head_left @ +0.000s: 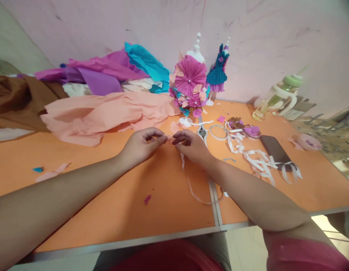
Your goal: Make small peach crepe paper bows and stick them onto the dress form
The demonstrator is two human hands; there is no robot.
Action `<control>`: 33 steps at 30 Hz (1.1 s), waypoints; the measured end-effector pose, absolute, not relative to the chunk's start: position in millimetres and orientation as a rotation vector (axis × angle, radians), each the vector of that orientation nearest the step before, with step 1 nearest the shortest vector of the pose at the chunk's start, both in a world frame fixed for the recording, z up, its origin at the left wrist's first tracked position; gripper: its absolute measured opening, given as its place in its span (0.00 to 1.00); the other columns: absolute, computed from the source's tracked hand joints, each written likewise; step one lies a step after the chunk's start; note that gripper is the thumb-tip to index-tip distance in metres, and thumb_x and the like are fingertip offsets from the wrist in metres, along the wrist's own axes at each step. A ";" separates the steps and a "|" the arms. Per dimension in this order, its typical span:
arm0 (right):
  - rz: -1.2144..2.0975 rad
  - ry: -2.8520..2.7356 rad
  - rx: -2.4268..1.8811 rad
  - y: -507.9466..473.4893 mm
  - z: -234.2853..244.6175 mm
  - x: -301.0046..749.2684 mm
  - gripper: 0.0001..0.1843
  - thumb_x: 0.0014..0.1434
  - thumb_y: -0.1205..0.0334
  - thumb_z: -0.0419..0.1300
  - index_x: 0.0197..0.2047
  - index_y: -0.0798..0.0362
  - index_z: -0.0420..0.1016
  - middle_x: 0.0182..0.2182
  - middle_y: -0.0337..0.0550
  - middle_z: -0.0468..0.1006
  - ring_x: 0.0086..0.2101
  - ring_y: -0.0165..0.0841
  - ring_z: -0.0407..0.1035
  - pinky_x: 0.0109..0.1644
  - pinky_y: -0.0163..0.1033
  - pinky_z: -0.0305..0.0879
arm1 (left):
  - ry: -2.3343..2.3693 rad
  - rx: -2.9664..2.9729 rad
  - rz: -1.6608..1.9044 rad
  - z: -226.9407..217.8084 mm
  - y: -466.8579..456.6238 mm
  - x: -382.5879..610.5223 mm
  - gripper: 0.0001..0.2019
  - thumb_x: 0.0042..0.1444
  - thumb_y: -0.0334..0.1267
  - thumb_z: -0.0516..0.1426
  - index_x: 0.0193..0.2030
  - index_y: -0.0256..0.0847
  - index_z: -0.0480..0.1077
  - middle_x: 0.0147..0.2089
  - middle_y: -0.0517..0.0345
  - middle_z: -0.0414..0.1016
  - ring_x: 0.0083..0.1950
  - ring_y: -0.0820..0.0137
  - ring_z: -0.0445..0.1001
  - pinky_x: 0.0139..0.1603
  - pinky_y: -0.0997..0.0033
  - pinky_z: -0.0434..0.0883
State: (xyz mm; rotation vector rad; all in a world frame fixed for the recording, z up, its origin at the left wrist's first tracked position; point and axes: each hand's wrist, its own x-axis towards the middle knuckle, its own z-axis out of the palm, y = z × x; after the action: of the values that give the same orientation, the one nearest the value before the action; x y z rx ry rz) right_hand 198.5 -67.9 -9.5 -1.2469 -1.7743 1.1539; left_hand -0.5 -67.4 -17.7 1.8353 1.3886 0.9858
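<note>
My left hand and my right hand meet above the orange table, fingertips pinched close together. Between them is a small piece of peach crepe paper, held from both sides. A long, thin pale strip hangs below my right hand and curls onto the tabletop. Just beyond my hands stands a small white dress form covered in pink, peach and blue paper flowers. Scissors lie behind my right hand, partly covered by it.
Crumpled peach crepe paper spreads at the left, with purple, blue and brown sheets behind. A second small form wears a teal dress. On the right are a tape roll, white strips, a dark phone and a bottle.
</note>
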 end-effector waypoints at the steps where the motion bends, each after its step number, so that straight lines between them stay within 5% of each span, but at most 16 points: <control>1: 1.159 -1.770 -1.236 -67.9 -9.3 198.5 0.20 0.52 0.64 0.58 0.50 0.52 0.69 0.44 0.42 0.77 0.30 0.26 0.69 0.33 0.33 0.66 | 1.388 1.821 0.965 -18.2 -67.8 -0.1 0.18 0.56 0.54 0.56 0.39 0.41 0.75 0.39 0.56 0.79 0.39 0.65 0.74 0.40 0.68 0.69; 10: 0.926 -1.931 -1.251 -64.1 -17.7 199.8 0.09 0.55 0.57 0.62 0.36 0.51 0.79 0.31 0.36 0.79 0.30 0.27 0.69 0.37 0.34 0.63 | 1.197 1.785 0.984 -21.7 -68.4 0.0 0.22 0.55 0.54 0.57 0.52 0.43 0.74 0.48 0.53 0.78 0.48 0.61 0.75 0.50 0.65 0.69; 16: 0.809 -2.005 -1.282 -71.2 -13.5 198.9 0.09 0.57 0.55 0.61 0.36 0.47 0.81 0.32 0.35 0.80 0.31 0.28 0.70 0.37 0.34 0.62 | 1.345 1.868 0.944 -19.5 -68.2 0.9 0.13 0.53 0.49 0.60 0.36 0.42 0.77 0.39 0.55 0.80 0.42 0.62 0.76 0.46 0.65 0.70; 21: 0.813 -1.907 -1.298 -70.0 -16.5 198.2 0.10 0.57 0.53 0.60 0.35 0.48 0.80 0.33 0.36 0.80 0.34 0.29 0.72 0.41 0.35 0.65 | 1.183 1.597 1.082 -27.3 -67.2 3.3 0.11 0.54 0.46 0.60 0.37 0.41 0.71 0.37 0.56 0.79 0.39 0.66 0.77 0.41 0.69 0.70; 27: 0.804 -1.931 -1.307 -70.3 -15.9 198.0 0.08 0.56 0.56 0.61 0.36 0.48 0.79 0.34 0.36 0.81 0.33 0.29 0.72 0.40 0.35 0.66 | 1.151 1.682 1.010 -27.3 -68.0 2.5 0.16 0.55 0.49 0.60 0.44 0.41 0.71 0.42 0.54 0.78 0.44 0.64 0.76 0.46 0.66 0.70; 33: 0.800 -1.923 -1.316 -73.7 -12.4 196.4 0.08 0.56 0.56 0.61 0.36 0.49 0.78 0.34 0.36 0.80 0.31 0.28 0.72 0.38 0.34 0.66 | 1.177 1.676 1.007 -29.6 -66.2 2.5 0.14 0.52 0.50 0.62 0.37 0.42 0.75 0.38 0.55 0.79 0.40 0.64 0.76 0.43 0.67 0.70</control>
State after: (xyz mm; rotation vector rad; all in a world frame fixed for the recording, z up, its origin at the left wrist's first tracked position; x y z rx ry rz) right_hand 196.4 -73.7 -12.4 -1.3157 -1.9235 0.8003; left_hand 2.5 -66.2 -29.6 1.6763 1.1770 1.0075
